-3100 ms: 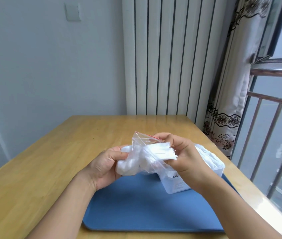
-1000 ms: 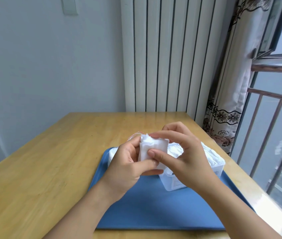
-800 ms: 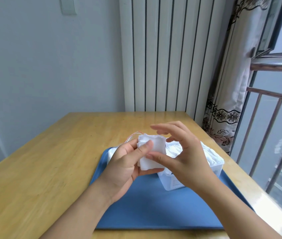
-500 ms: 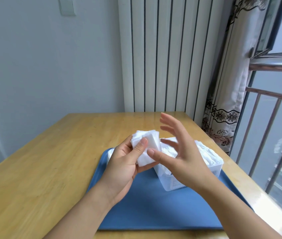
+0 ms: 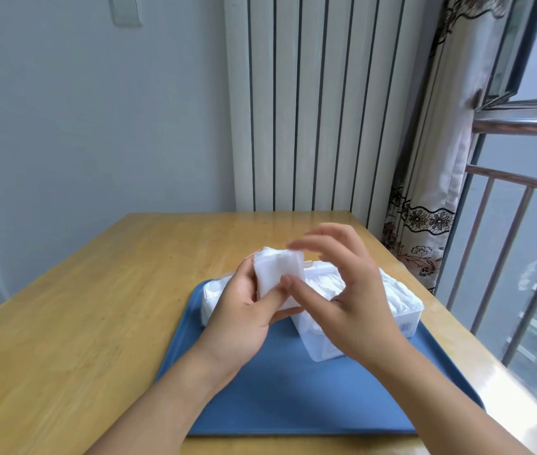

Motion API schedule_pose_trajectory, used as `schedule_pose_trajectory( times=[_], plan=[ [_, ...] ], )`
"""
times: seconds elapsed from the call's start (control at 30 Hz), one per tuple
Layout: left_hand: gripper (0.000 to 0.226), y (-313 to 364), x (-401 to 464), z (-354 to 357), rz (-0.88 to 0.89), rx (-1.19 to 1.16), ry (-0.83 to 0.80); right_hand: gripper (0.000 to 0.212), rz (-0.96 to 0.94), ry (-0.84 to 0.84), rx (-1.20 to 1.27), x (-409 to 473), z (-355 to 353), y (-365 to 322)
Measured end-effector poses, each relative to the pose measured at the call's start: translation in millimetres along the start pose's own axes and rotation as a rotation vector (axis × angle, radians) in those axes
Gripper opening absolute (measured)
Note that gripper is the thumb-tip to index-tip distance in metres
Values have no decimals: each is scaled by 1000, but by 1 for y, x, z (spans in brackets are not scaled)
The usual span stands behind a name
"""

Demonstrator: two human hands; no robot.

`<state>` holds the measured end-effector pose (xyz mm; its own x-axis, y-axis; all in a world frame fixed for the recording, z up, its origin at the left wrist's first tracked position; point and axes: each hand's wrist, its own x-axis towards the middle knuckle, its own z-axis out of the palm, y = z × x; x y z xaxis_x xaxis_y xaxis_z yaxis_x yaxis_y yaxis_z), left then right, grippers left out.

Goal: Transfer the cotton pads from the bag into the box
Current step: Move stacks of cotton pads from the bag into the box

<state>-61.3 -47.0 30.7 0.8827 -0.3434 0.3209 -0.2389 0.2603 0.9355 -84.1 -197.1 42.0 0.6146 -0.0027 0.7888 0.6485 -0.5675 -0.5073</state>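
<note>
Mid-transfer: stack of cotton pads (image 5: 278, 274) gripped upright in left hand (image 5: 244, 318), above blue tray (image 5: 293, 389). Right hand (image 5: 342, 290) spread, blurred, perhaps grazing stack. Next: lower into box (image 5: 401, 318); bag (image 5: 213, 295) behind.

Wooden table (image 5: 80, 323) extends left of and beyond the hands. Pale wall (image 5: 96, 126) and white ribbed radiator (image 5: 309, 110) stand beyond them. Patterned curtain (image 5: 431, 192) and railed window (image 5: 523, 224) lie to their right, admitting daylight.
</note>
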Motion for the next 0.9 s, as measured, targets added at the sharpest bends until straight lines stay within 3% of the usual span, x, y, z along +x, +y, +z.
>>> schedule_pose_trajectory(
  times=[0.17,0.3,0.5,0.63,0.9],
  plan=[
    [24,-4,1,-5,43,151,-18,25,-52,-88,-57,3,-5,9],
    [31,-2,1,-8,25,180,-60,25,-44,-116,-20,4,-7,11],
    [43,8,-1,-9,-134,-232,-148,18,-39,-76,3,5,-11,10],
    [45,8,2,-10,-211,-290,-125,15,-57,-51,-29,6,-11,8],
    [39,7,0,-8,-158,-158,-70,37,-50,-124,-75,6,-14,12]
  ],
)
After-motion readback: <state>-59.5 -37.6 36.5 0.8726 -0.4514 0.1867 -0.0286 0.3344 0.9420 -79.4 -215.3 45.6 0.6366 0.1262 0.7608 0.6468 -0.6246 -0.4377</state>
